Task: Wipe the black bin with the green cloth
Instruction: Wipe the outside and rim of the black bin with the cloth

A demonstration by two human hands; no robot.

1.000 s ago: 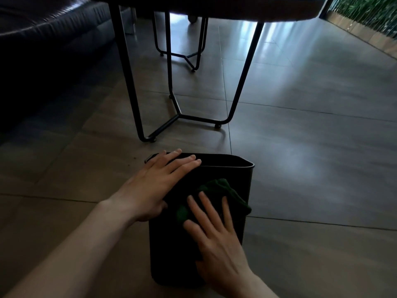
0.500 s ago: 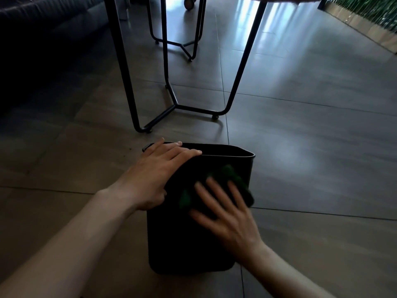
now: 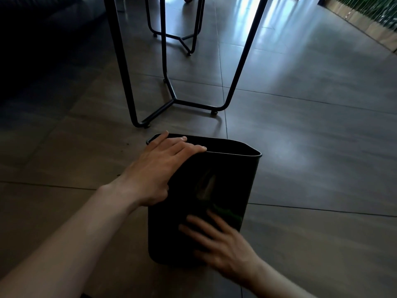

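Far left: dark sofa (image 3: 43, 29), mostly in shadow, detail unreadable. Floor (image 3: 311, 147) is large grey-brown tiles with thin grout lines; window glare falls on the upper right part. Left forearm enters from the lower left corner. Left hand (image 3: 159, 171) lies on the left upper corner of the black bin (image 3: 184, 211), fingers fairly straight and laid over the rim, thumb down against the near wall; it presses on the bin and is not closed round it. The bin stands on the floor at centre frame, tilted away from the camera, near wall facing the viewer, open mouth toward the table frame. A faint pale reflection shows on the near wall at mid height. Beyond the bin, black metal table frame (image 3: 171, 100): thin legs joining at a low Y-shaped base with small feet on the tile; a second similar frame (image 3: 182, 37) stands farther back. Right of centre, low on the bin's near wall: green cloth (image 3: 227, 214), only a small dark green patch visible past the fingertips, close to the bin's right edge. Right hand (image 3: 221, 241) lies flat on the cloth, fingers spread and straight, pressing it against the wall; the hand is motion-blurred. Right forearm exits at the bottom edge. Far upper right: a strip of green plants (image 3: 378, 9) above a wooden ledge.
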